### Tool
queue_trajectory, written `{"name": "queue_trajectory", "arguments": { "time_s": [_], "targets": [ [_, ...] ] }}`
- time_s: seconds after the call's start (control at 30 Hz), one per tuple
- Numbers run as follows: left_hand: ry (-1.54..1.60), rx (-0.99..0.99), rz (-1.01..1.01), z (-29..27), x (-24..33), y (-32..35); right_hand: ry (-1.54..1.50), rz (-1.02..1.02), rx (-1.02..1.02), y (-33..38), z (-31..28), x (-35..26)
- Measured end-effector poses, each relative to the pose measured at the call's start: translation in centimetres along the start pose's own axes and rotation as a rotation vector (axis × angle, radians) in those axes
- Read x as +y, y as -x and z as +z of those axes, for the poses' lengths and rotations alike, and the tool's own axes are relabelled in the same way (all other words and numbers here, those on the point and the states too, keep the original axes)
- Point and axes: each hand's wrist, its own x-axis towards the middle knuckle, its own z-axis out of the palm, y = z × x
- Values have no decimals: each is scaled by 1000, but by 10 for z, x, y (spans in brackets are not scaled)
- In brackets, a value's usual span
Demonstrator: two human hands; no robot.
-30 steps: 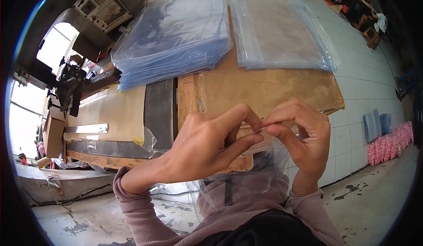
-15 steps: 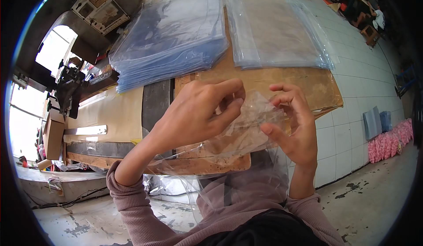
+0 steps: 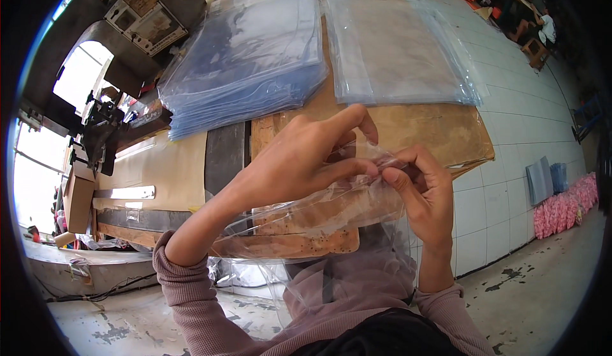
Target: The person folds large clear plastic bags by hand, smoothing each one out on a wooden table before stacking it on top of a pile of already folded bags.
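Note:
A sheet of thin clear plastic film (image 3: 319,216), crumpled along its upper edge, hangs between my hands and drapes down over my lap. My right hand (image 3: 428,196) pinches a gathered corner of it between thumb and bent fingers. Close beside, almost touching that thumb, my left hand (image 3: 296,155) has its thumb and curled fingers on the same gathered edge. The index finger arches above the film, and its other fingers are partly hidden behind the hand. Whether the film is a single sheet or a bag, I cannot tell.
Beyond my hands lie a tall stack of bluish clear plastic sheets (image 3: 248,82) and a lower stack (image 3: 401,56) on the brown-covered table (image 3: 446,126). A dark machine (image 3: 102,126) stands left. Pink bundles (image 3: 564,206) sit on the floor at right; a person (image 3: 546,28) is far off.
My hands have come together: the left moved right, and the right hand's fingers closed on the film's edge. The film is now gathered between them.

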Motion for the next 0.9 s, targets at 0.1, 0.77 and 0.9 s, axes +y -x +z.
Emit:
{"name": "queue_trajectory", "arguments": {
  "time_s": [0.1, 0.77, 0.9],
  "targets": [
    [-32, 35, 14, 5, -1, 2, -63, -36, 65, -1, 5, 2],
    [-729, 55, -220, 73, -17, 85, 1235, -464, -332, 3, 7, 8],
    [-714, 72, -265, 71, -17, 89, 1278, -338, -293, -2, -1, 22]
  ]
}}
